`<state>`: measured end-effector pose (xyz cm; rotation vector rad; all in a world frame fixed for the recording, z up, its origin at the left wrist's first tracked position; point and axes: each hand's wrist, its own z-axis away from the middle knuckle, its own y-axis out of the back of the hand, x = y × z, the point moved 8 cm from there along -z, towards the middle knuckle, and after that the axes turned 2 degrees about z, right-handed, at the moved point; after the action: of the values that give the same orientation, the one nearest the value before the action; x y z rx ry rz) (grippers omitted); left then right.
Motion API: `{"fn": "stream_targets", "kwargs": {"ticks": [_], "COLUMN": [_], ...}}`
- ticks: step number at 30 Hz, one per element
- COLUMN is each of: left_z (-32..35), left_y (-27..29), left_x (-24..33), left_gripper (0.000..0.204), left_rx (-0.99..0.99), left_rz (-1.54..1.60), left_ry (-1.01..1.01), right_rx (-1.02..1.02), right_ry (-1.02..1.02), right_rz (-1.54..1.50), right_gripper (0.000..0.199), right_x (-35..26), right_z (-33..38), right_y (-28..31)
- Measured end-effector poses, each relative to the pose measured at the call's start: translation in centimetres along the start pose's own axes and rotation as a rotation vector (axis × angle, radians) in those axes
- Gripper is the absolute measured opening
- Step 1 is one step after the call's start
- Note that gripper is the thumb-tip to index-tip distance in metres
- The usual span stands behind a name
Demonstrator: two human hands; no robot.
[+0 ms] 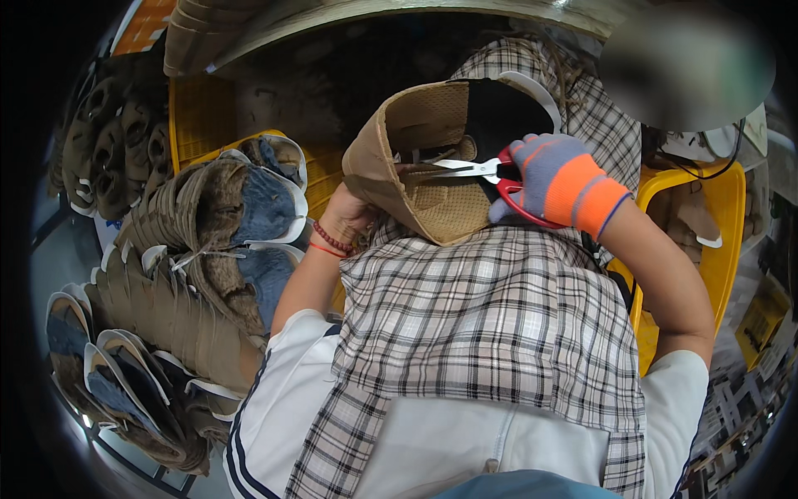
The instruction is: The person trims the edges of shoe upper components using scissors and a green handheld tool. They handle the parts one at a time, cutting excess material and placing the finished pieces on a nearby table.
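A tan boot upper [366,158] with a mesh-like lining, a black section and a white edge at its far right lies over my lap. My left hand [349,214], bare with a beaded bracelet at the wrist, grips its left side; part of the fingers is hidden behind the material. Red-handled scissors [484,169] are in my right hand [565,179], which wears a grey and orange glove. The silver blades point left into the upper's opening, close to its inner left wall. Whether they touch any material, I cannot tell.
Stacks of brown uppers [166,291] with blue linings and white edges stand at my left. More dark uppers [108,150] hang behind them. Yellow crates [199,121] are at the back left, and another yellow crate [727,224] holds pieces at my right. A plaid apron [474,308] covers my lap.
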<state>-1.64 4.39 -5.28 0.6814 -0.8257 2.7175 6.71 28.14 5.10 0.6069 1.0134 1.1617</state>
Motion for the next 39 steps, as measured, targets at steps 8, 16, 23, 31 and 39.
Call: {"fn": "stream_targets", "kwargs": {"ticks": [8, 16, 23, 31, 39], "left_z": [-1.1, -1.4, -0.3, -4.8, -5.2], "left_y": [2.6, 3.1, 0.1, 2.4, 0.7], "left_x": [-1.4, -1.4, 1.4, 2.7, 4.8], "left_gripper": [0.049, 0.032, 0.036, 0.021, 0.045], "left_rx": [-0.024, 0.024, 0.017, -0.015, 0.041], "left_rz": [0.006, 0.050, -0.179, 0.120, -0.653], "left_ry": [0.023, 0.004, -0.110, -0.382, -0.603], "right_rx": [-0.188, -0.201, -0.308, -0.690, -0.691], "right_ry": [-0.008, 0.000, -0.050, 0.050, 0.187], "right_rz": [-0.021, 0.005, -0.070, -0.780, -0.589], "right_gripper": [0.089, 0.068, 0.061, 0.077, 0.074], "right_x": [-1.3, -2.1, 0.8, 3.8, 1.2], "right_z": [-2.4, -2.2, -0.4, -1.8, -5.9], "right_y": [-1.4, -0.3, -0.5, -3.8, -2.3]}}
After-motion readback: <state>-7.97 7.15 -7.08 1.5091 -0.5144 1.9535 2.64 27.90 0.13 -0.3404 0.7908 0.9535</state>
